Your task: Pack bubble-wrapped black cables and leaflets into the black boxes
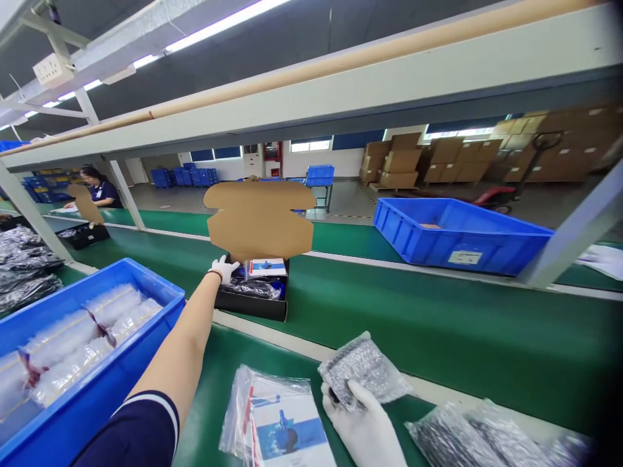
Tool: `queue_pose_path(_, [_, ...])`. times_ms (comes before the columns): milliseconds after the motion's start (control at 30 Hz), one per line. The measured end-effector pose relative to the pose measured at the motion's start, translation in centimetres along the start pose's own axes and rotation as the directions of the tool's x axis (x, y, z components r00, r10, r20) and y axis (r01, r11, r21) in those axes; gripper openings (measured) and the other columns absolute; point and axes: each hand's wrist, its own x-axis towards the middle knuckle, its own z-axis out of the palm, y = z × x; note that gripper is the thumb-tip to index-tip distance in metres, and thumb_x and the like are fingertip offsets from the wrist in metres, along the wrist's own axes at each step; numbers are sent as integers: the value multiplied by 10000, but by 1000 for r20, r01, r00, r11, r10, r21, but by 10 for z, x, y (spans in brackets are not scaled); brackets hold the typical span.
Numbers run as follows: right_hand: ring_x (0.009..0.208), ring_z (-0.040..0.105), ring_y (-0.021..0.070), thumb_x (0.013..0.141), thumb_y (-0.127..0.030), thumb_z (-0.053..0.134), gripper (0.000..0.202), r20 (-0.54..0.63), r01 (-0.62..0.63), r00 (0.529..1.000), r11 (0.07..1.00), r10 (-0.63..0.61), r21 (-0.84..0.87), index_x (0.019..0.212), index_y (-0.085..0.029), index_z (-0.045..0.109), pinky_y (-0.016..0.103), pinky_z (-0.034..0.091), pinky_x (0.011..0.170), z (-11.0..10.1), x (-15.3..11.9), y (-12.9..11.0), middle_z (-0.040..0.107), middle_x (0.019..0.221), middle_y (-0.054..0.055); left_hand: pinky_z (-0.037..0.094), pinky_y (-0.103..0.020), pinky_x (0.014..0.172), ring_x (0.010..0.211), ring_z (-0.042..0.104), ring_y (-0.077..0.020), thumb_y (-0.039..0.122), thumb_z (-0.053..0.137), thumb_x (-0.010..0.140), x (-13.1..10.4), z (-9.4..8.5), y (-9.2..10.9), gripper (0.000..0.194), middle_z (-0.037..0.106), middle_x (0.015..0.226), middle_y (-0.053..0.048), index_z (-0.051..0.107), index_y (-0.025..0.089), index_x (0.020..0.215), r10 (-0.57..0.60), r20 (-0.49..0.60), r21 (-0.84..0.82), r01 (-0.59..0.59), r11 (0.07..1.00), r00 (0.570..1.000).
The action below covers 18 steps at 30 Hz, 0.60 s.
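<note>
My left hand point(224, 268), in a white glove, reaches out to the left rim of an open black cardboard box point(257, 307) and grips that edge. Its brown lid point(260, 224) stands raised at the back. Inside lie a dark plastic-wrapped item point(256, 288) and a printed booklet point(267, 267). Closer to me, my right hand point(363, 418), also gloved, is closed around a bubble-wrapped packet point(365, 370), thumb on top. What the wrap contains is hidden. To its left, bagged booklets point(287, 425) with a blue picture lie on the green surface.
On the left stands a blue bin point(160, 285) of clear-wrapped bundles. More bubble-wrapped packets point(487, 434) lie at lower right. Another blue bin point(464, 233) sits beyond the belt point(438, 311), beside a slanted post point(574, 227). A co-worker point(104, 188) works far left.
</note>
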Motion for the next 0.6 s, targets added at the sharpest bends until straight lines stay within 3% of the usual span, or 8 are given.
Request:
queue_pose_path(133, [840,670,208,576,-93,792,352,23,-6,1000,1000,7,-22,874,-190,633,335,578,712,-1,1,0,710,904,15,140,-572,1109,1396,187,-386,168,688,548,-2,-10,9,768,455,1400,-156,520,237,1294,90,-32,-7,-90,996,995])
queue_pose_path(300, [850,669,205,595,-126,792,290,46,33,998,997,-30,-74,831,-187,635,350,574,759,-1,1,0,712,893,13,401,-316,1002,1189,519,-269,233,639,592,-22,-26,18,751,573,1284,-96,485,213,1327,212,-60,-125,-218,968,975])
queue_pose_path(400, [860,670,217,595,-166,803,311,61,28,998,994,-22,-106,867,-178,653,355,573,763,-1,2,0,712,920,33,443,-262,932,1120,574,-238,283,588,670,-39,-18,33,716,583,1280,-98,444,174,1362,229,-39,-205,-232,951,973])
queue_pose_path(500, [849,673,215,628,-276,815,345,95,20,995,971,3,-236,916,-155,666,332,565,752,-6,2,2,712,930,65,461,-278,900,1122,578,-239,434,450,811,-57,-4,51,642,569,1302,-107,399,170,1394,225,-14,-279,-220,935,974])
queue_pose_path(600, [761,663,195,645,-378,807,338,105,130,990,914,-97,-384,886,-189,666,310,552,675,-9,-1,6,708,852,30,471,-338,889,1145,561,-295,640,461,769,-74,7,73,846,489,1376,-152,275,180,1455,203,-12,-323,-196,926,979])
